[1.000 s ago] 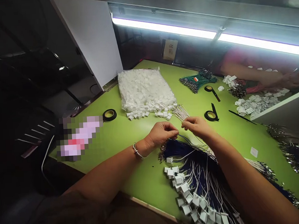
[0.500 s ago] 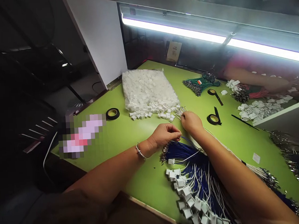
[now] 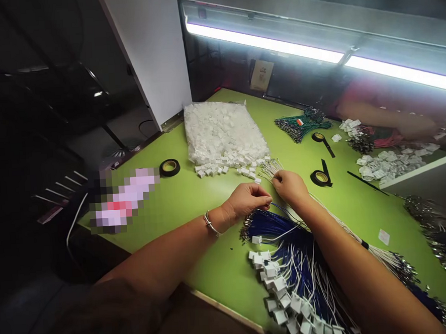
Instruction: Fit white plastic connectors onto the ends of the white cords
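Right hand (image 3: 291, 187) has edged a bit farther from the left hand (image 3: 248, 200) over the last second, and now it's curled up at the white wires (image 3: 270, 167); can't tell if it's actually gripping any. Left hand's got a blue wire (image 3: 277, 204) pinched at the fingertips, just above the blue bundle (image 3: 266, 224) on the green desk (image 3: 218, 273). White connectors (image 3: 279, 284) sit along the bundle's near side. Farther out: a stuffed clear bag (image 3: 224, 129), with one tape roll (image 3: 163, 171) left of it.
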A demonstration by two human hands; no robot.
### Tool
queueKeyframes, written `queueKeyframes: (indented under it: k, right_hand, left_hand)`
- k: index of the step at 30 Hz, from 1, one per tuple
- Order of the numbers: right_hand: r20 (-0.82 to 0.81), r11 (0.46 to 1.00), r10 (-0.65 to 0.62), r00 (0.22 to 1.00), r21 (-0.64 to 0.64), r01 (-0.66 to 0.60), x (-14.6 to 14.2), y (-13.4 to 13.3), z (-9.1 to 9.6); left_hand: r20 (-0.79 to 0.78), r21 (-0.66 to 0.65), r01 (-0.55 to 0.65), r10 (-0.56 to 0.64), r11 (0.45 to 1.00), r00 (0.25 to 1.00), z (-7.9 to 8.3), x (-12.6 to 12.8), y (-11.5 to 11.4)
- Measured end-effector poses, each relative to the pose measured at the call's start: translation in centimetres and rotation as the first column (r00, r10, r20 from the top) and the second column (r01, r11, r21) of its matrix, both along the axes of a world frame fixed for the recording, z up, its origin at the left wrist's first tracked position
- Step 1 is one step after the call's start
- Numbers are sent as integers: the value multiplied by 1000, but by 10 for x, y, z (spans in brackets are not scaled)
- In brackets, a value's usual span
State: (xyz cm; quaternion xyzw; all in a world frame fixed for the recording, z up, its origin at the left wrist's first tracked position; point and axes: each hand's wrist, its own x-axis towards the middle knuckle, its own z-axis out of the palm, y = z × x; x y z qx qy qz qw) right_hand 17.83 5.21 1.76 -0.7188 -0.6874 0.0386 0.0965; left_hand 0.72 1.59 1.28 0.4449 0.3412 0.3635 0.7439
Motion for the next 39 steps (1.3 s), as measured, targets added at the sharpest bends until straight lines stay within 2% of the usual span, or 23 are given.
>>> queueKeyframes:
  k: [4,8,10,12,16,19,21,23,27,35,39]
  right_hand:
    - [-309,996,-5,951,79,31,2,-6,5]
    - [-668,993,112,736,104,-56,-11,-17,14]
    - [-749,991,136,648,108,-82,-19,-26,20]
    - [-776,991,132,617,111,-72,-22,-35,25]
    - [-725,988,120,678,156,-9,-17,-55,30]
    - [-659,987,120,743,160,-17,-10,-71,29]
    - [-646,989,118,754,144,-32,-7,-79,27]
    - [-674,992,109,730,125,-32,-7,-84,24]
    - [-717,987,113,688,159,3,-8,-88,19]
    - [-616,963,186,765,268,-18,-8,-88,11]
    - [-462,927,229,857,371,-48,-9,-92,12]
  left_hand:
    - [1,17,-1,1,1000,1000,0,-1,0]
    - [-11,15,-1,1,1000,1000,2,-2,0]
    - [0,-5,-1,1,1000,1000,3,-2,0]
    - [10,-15,-3,4,1000,1000,4,-3,-1]
    - [26,1,0,0,1000,1000,5,-3,-2]
    - [105,-45,-3,8,999,994,4,-3,-2]
    - [159,-97,5,10,995,987,2,-3,-1]
    - [188,-138,5,21,990,982,1,-2,0]
    - [200,-180,12,25,984,979,3,-1,-1]
    - [196,-158,44,-12,987,981,4,-3,-1]
    - [180,-136,69,-43,988,983,1,-4,0]
